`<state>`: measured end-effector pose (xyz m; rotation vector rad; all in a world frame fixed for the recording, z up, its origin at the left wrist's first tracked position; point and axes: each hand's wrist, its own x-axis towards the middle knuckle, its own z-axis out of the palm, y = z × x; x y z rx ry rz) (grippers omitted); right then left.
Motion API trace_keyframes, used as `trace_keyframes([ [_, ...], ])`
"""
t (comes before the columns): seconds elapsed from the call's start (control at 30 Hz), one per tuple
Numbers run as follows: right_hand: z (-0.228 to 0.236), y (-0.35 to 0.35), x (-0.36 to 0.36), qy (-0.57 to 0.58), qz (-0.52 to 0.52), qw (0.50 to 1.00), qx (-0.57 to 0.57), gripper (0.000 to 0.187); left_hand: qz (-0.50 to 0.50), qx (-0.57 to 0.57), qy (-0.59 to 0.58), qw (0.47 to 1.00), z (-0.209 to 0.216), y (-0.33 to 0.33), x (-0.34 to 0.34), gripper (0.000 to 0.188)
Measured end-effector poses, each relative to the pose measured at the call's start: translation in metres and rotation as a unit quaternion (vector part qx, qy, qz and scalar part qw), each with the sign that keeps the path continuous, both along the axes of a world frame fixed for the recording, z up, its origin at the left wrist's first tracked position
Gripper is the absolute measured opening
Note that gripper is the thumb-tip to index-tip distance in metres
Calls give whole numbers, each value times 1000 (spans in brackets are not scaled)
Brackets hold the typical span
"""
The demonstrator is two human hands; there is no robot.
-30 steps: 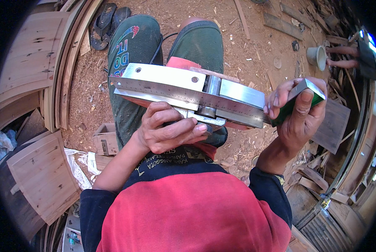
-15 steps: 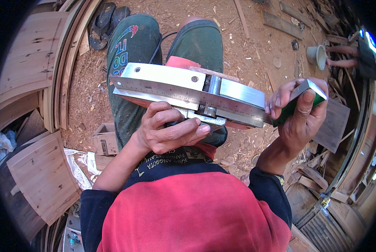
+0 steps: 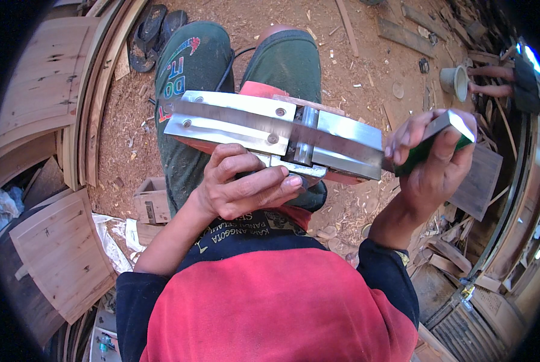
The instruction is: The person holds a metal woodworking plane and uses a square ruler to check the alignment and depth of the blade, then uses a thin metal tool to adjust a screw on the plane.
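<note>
An electric hand planer [image 3: 234, 137] lies upside down across my thighs, its silver sole facing up and its cutter drum [image 3: 307, 136] showing in the gap. My left hand [image 3: 237, 187] grips the planer's near side, fingers curled by a metal side piece. In my right hand [image 3: 433, 172] is a try square, pinched by its green and silver stock [image 3: 442, 128]. Its steel blade [image 3: 246, 117] runs lengthwise over the sole and is smeared by motion. I cannot tell whether the blade touches the sole.
Wood shavings cover the brown floor [image 3: 348, 90]. Sandals [image 3: 146, 39] lie far left, near stacked wooden panels [image 3: 47, 72]. A small wooden box [image 3: 152, 199] sits beside my left leg. At right are a bucket [image 3: 454, 82], another person's legs [image 3: 493, 81], and wood offcuts [image 3: 448, 256].
The try square's blade has shifted away from me, from the near part of the sole to its middle, baring the near screws. My right hand has risen slightly; my left hand stays in place.
</note>
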<state>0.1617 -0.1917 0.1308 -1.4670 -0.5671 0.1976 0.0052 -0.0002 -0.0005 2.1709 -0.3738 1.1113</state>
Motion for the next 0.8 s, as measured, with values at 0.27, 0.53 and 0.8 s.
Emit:
trace_keyframes([
  [0.27,-18,10,42,10,11,999,-28,26,-6,-4,4,1000,0,2,-1,41],
  [0.53,-22,13,49,8,31,999,-43,25,-10,3,4,1000,0,3,-1,41],
  [0.8,-25,15,50,7,25,999,-36,31,-10,5,7,1000,0,3,0,43],
])
